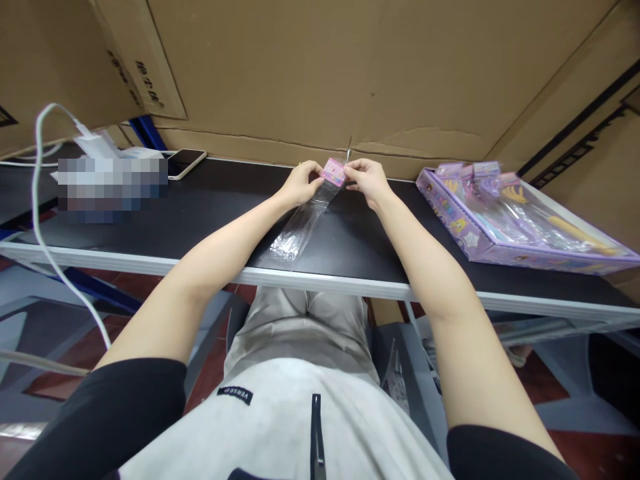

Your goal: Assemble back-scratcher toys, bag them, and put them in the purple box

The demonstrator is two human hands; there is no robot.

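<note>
A small pink header card (333,172) is held up over the black tabletop. Its left edge is pinched by my left hand (303,183), which is closed. At the card's right edge, the thumb and fingers of my right hand (369,181) are closed on it too. From under the card a long clear plastic bag (303,227) trails down toward the table's front edge. Just behind the card, a thin pointed sliver (349,148) stands against the cardboard; I cannot tell what it is.
On the right lies a purple display box (465,233) of bagged items with card tops. A phone (186,163) rests at the back left, near a white charger (97,143) with its cable (37,193). Cardboard (320,73) walls the table's rear.
</note>
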